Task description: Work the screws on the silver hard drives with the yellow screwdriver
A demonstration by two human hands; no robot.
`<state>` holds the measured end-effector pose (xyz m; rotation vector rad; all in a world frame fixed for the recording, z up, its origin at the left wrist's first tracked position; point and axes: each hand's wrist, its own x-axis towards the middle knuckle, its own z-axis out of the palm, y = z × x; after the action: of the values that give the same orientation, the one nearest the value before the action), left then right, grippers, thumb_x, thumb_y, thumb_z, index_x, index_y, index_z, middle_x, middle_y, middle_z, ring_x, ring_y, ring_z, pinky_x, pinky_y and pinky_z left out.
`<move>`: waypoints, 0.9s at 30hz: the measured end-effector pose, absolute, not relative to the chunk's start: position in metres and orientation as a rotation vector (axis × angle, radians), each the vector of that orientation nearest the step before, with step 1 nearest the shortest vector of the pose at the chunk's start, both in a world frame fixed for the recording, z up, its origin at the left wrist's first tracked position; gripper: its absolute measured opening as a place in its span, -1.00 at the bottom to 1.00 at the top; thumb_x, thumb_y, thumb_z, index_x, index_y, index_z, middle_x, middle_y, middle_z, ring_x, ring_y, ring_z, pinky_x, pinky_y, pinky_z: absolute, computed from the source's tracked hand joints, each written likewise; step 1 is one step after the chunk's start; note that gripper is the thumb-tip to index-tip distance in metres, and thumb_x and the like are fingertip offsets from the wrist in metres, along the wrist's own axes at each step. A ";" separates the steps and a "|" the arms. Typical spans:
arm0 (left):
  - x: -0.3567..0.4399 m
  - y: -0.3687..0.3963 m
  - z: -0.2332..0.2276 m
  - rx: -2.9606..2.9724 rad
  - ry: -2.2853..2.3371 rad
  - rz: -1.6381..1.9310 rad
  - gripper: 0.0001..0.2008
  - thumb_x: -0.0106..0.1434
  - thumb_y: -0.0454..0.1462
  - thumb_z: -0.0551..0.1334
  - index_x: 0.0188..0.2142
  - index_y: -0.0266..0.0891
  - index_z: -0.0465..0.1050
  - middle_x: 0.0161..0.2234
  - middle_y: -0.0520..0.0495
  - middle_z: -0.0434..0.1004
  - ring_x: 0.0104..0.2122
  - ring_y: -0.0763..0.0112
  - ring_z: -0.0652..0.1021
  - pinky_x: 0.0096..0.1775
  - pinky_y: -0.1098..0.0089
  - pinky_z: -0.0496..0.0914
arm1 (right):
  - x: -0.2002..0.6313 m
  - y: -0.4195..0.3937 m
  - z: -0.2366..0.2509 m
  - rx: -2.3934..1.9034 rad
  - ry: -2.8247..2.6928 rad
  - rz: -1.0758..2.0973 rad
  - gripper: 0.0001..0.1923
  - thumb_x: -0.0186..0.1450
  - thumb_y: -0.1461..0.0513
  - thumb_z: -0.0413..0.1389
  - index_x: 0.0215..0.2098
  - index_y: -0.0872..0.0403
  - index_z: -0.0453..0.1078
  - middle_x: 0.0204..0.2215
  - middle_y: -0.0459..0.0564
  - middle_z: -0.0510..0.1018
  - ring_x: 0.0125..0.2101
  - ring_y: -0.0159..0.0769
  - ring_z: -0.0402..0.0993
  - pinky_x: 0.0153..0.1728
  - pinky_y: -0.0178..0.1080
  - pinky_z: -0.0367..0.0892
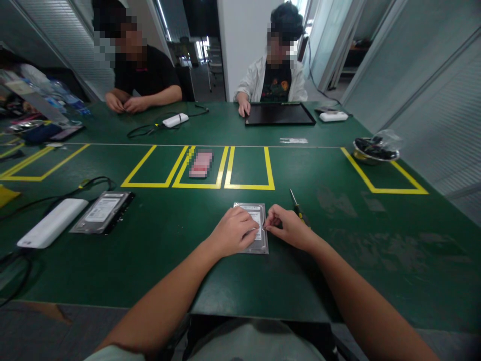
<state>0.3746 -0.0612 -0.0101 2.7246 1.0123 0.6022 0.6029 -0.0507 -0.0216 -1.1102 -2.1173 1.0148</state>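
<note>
Head view: I find the hard drive (260, 241) flat on the bench (169, 273), long axis running fore-and-aft, left hand (236, 229) nearer, laid over it, right hand (287, 226) at its right edge; whether either grip is closed I cannot tell.

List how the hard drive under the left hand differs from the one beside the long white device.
The central hard drive is partly covered by the left hand; the other hard drive is uncovered. The central hard drive lies nearly straight in view; the other hard drive lies slanted. Both are silver, with white labels.
</note>
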 end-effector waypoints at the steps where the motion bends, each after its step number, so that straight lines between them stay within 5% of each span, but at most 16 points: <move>1: 0.375 -0.061 -0.010 2.738 0.988 0.588 -0.77 0.35 -0.21 0.11 -0.18 -0.18 0.53 -0.27 -0.09 0.50 -0.19 0.25 0.40 -0.13 0.22 0.23 | 0.604 -0.051 -0.021 -1.125 -2.132 1.002 -0.83 0.24 0.32 0.14 -0.30 0.01 0.21 -0.40 -0.13 0.51 -0.40 -0.38 0.44 -0.33 -0.32 0.33; 8: 0.377 -0.064 -0.009 2.788 0.980 0.532 -0.73 0.34 -0.15 0.13 -0.09 -0.15 0.54 -0.24 -0.11 0.49 -0.16 0.21 0.39 -0.12 0.19 0.23 | 0.608 -0.053 -0.013 -1.226 -2.220 0.911 -0.97 0.26 0.29 0.11 -0.36 0.05 0.34 -0.49 -0.15 0.45 -0.47 -0.39 0.37 -0.41 -0.34 0.24; 27: 0.381 -0.066 -0.009 2.788 0.999 0.508 -0.73 0.34 -0.16 0.13 -0.07 -0.15 0.53 -0.23 -0.12 0.47 -0.16 0.20 0.37 -0.11 0.18 0.23 | 0.596 -0.057 -0.018 -1.372 -2.256 0.781 -0.89 0.25 0.32 0.08 -0.42 0.08 0.40 -0.58 -0.14 0.44 -0.55 -0.40 0.31 -0.47 -0.34 0.13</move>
<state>0.3808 -0.0657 -0.0086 2.7875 0.9994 0.5084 0.5957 -0.0572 -0.0180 -1.3717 -2.2560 0.7807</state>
